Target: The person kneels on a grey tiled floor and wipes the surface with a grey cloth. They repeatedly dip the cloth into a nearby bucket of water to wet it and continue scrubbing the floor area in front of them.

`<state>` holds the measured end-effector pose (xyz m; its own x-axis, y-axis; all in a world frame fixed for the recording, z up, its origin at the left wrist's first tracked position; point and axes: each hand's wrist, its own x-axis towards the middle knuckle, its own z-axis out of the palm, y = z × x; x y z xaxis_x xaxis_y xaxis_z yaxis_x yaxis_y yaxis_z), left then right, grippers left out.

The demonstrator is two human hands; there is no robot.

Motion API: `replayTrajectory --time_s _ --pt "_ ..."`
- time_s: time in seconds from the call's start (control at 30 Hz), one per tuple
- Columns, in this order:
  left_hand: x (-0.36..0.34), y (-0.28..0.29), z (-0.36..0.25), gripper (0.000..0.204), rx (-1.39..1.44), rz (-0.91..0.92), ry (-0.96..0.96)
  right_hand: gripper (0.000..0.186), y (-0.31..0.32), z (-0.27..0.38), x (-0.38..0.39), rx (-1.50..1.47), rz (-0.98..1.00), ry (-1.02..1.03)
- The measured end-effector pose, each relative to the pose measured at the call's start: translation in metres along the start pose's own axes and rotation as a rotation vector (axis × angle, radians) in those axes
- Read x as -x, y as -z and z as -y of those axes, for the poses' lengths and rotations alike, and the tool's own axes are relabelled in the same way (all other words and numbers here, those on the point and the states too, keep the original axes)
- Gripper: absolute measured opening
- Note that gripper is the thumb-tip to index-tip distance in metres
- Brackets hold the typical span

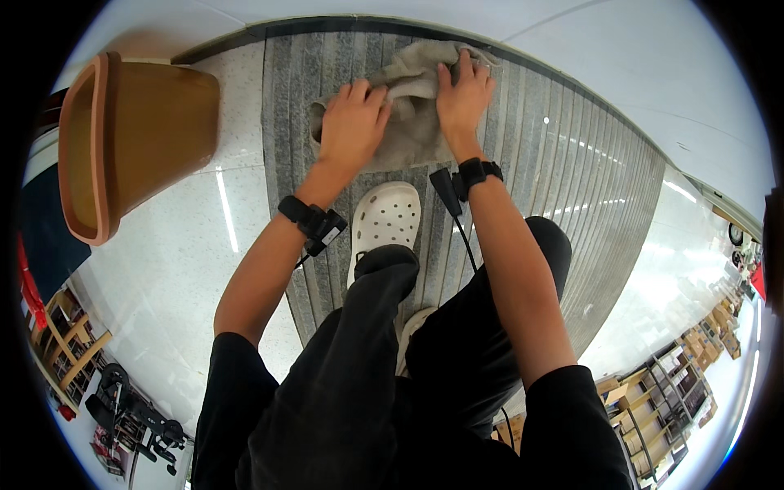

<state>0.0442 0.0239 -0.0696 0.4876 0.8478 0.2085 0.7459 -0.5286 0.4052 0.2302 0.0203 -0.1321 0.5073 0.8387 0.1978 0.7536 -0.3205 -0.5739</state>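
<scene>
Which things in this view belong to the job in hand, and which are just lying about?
In use:
- grey-beige cloth, touched by both hands
- left hand and right hand
- ribbed grey mat, under the cloth

Just around:
- brown tapered bin, left of the mat
- cardboard boxes, far right
- shelving rack, lower right

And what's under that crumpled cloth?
The cloth lies on a ribbed gray mat, which shows beside it. Anything else beneath is covered; the left hand and right hand are on top.
</scene>
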Motion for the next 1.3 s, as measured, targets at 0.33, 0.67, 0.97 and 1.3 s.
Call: replayTrajectory --time_s 0.33,0.67,0.97,1.3 --pt "-0.026 0.001 0.059 0.035 0.581 -0.224 0.524 0.051 0.012 0.009 0.012 -0.417 -0.05 -0.033" --pt "-0.017 0.022 0.039 0.048 -0.036 0.033 -0.14 0.075 -0.006 -0.024 0.021 -0.034 0.257 0.229" --pt "-0.034 -0.046 0.017 0.084 -0.263 0.345 -0.261 0.078 -0.006 -0.035 0.011 0.082 0.416 0.349" --pt "-0.035 -0.063 0.009 0.071 -0.307 0.298 -0.316 0.062 -0.009 -0.03 0.039 0.099 0.262 0.342"
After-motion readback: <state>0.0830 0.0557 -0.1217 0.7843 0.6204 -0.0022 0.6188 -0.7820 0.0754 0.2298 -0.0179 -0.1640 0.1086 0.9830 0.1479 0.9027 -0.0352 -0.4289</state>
